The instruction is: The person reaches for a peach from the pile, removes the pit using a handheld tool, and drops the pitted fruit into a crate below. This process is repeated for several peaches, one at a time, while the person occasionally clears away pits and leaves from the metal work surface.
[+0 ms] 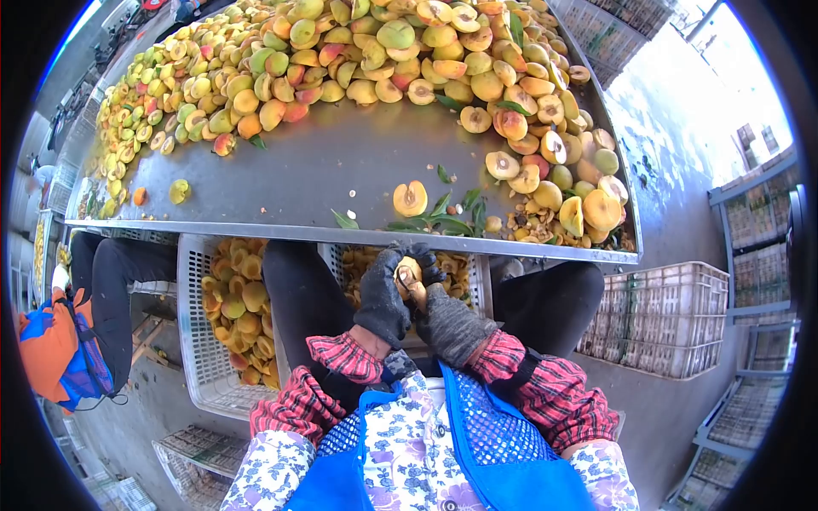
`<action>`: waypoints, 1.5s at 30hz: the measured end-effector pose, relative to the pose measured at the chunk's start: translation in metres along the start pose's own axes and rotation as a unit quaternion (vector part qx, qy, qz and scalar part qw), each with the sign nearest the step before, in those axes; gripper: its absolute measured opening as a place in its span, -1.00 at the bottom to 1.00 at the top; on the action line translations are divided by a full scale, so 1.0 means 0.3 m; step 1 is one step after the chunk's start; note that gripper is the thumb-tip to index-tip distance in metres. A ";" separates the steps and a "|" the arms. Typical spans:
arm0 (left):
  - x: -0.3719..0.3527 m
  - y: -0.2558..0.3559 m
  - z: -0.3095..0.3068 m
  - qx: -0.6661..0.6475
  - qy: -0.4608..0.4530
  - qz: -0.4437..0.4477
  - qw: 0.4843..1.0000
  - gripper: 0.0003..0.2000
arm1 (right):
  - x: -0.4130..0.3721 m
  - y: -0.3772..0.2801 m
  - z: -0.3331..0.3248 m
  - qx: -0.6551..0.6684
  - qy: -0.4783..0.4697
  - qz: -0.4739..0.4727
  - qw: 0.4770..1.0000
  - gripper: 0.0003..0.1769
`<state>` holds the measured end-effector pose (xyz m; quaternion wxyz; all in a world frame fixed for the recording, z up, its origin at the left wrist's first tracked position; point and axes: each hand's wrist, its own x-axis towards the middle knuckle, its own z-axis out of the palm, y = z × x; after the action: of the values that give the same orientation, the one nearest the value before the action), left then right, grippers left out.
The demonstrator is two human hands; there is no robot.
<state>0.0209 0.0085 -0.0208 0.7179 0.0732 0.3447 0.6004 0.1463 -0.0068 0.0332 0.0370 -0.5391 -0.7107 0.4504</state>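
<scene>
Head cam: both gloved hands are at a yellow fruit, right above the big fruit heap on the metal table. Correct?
Location's wrong. The head view shows the left hand and right hand at the yellow fruit beside the metal table's near edge, away from the heap.

Gloved left grip (383, 295) and right grip (453, 322) curl close together.

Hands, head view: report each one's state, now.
Left hand: closed, holding a yellowish fruit piece.
Right hand: closed, apparently on a tan object against the fruit; too small to identify.
</scene>
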 end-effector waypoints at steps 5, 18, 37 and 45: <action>-0.001 0.002 -0.034 0.118 -0.048 0.015 0.992 -0.80 | -0.006 -0.007 -0.036 -0.006 -0.052 0.023 0.998 -0.64; -0.029 0.013 -0.066 0.437 -0.094 0.120 0.886 -0.80 | 0.022 0.074 0.047 -0.014 -0.103 -0.008 0.995 -0.63; -0.034 -0.071 -0.161 0.463 0.040 0.201 0.862 -0.86 | 0.018 0.017 0.066 -0.039 -0.116 0.028 0.992 -0.43; -0.026 -0.089 -0.151 0.268 0.115 0.117 0.949 -0.84 | 0.064 0.029 0.074 -0.063 -0.168 0.006 0.984 -0.45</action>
<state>0.0158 -0.0197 -0.0655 0.5520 0.2331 0.5618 0.5704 0.1327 -0.0047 0.0056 -0.1195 -0.4615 -0.7304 0.4891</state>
